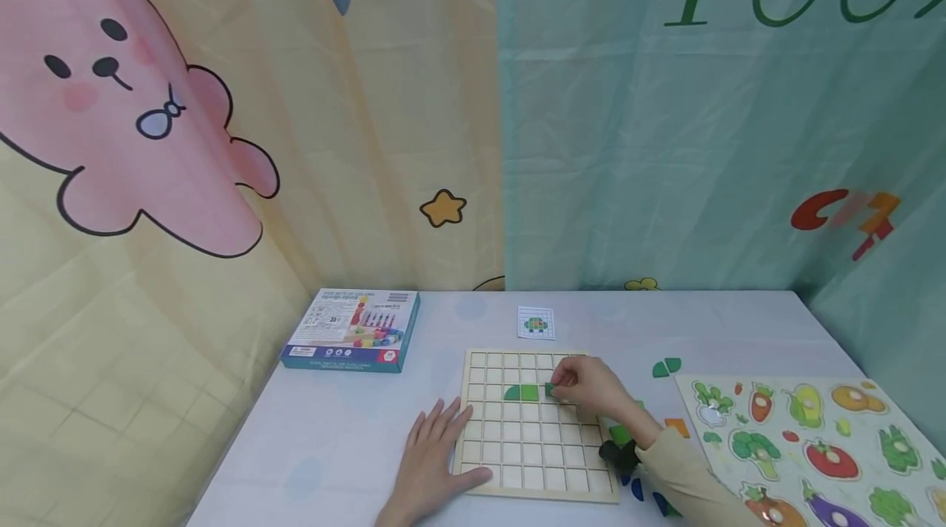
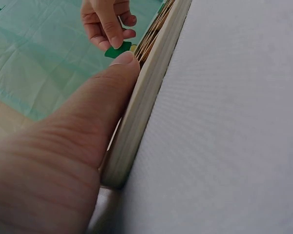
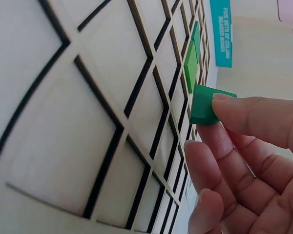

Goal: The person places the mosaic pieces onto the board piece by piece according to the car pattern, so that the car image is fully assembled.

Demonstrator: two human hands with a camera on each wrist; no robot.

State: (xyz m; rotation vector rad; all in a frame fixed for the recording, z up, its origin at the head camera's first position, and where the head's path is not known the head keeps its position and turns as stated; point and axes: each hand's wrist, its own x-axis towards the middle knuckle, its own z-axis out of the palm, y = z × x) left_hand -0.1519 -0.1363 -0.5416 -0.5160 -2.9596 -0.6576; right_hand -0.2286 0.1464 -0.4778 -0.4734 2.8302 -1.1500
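Note:
A wooden grid board (image 1: 521, 432) lies on the table. In one of its rows sit a dark green quarter-round piece (image 1: 512, 393) and, beside it, a light green square piece (image 1: 529, 392). My right hand (image 1: 594, 387) pinches a dark green piece (image 3: 203, 105) between thumb and fingers, just over the cells right of the light green square; its full outline is partly covered by the thumb. Fingers spread, my left hand (image 1: 432, 457) rests along the board's left edge, its thumb (image 2: 100, 97) against the near left part of the rim.
Behind the board lies a small pattern card (image 1: 535, 323). A puzzle box (image 1: 351, 330) is at the back left. Two green pieces (image 1: 667, 367), an orange piece (image 1: 677, 427) and several blue ones (image 1: 637, 489) lie to the right, near a vegetable picture sheet (image 1: 813, 445).

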